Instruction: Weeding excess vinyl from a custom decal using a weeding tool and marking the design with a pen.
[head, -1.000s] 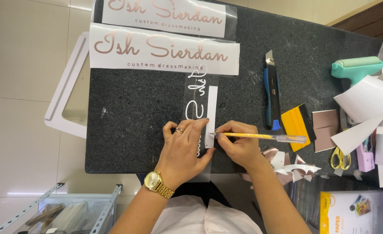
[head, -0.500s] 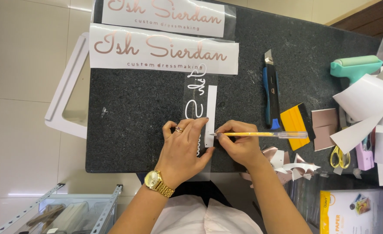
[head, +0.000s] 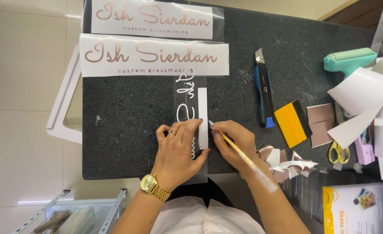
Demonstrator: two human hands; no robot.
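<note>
A clear film strip with white script letters [head: 186, 93] lies lengthwise on the black stone counter [head: 126, 117], with a narrow white paper strip [head: 202, 108] along its right side. My left hand [head: 178, 149], with a ring and a gold watch, presses flat on the near end of the film. My right hand [head: 234, 139] grips a thin yellow pen-like tool [head: 248, 164] like a pencil. Its tip touches the edge of the white strip, and its shaft slants back toward me.
Two white decal sheets with rose-gold script [head: 152, 54] [head: 152, 18] lie at the far edge. To the right are a blue utility knife [head: 264, 93], a yellow squeegee [head: 291, 123], a teal roller [head: 349, 58], yellow scissors [head: 338, 151], paper scraps [head: 286, 164] and white backing sheets [head: 364, 99].
The tool in my right hand has swung from lying sideways to the right to slanting back toward me, tip now at the white strip. My left hand stays pressed on the film.
</note>
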